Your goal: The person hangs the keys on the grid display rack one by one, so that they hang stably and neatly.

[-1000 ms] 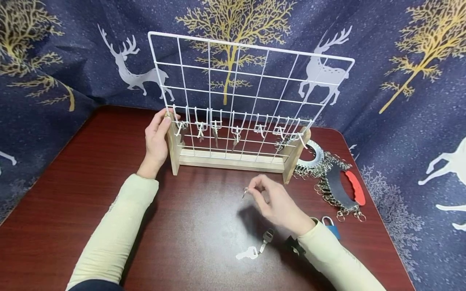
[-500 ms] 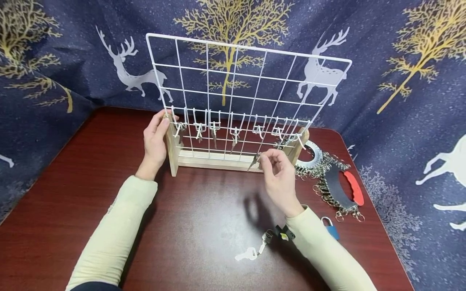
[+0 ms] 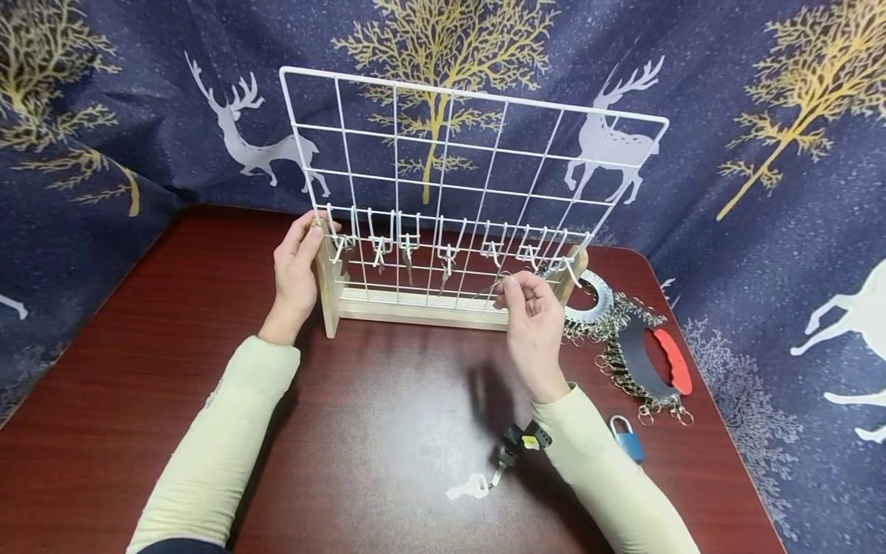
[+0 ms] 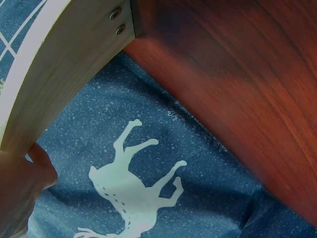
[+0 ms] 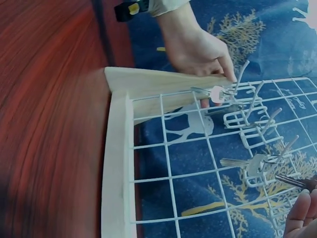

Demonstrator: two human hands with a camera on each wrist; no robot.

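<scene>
A white wire grid (image 3: 451, 91) stands in a wooden frame (image 3: 415, 312), with a row of white hooks along its lower part. Several hooks at the left and middle carry keys, such as one silver key (image 5: 255, 163) in the right wrist view. My left hand (image 3: 296, 269) holds the top of the frame's left post (image 4: 54, 59), thumb in front. My right hand (image 3: 536, 327) pinches a key (image 5: 292, 181) by its ring end, in front of the grid and just below a bare hook (image 3: 492, 251). Its fingertips partly hide the ring.
Two keys (image 3: 471, 486) lie on the dark red table near my right wrist strap. On the right are a blue padlock (image 3: 628, 445), a dark curved holder with a red handle (image 3: 673, 362) and many rings, and a silver ring-shaped plate (image 3: 598, 300). Patterned cloth hangs behind.
My right hand has lifted the key from above the table, forward and up to the grid, close under the bare hook. My left hand has stayed on the post.
</scene>
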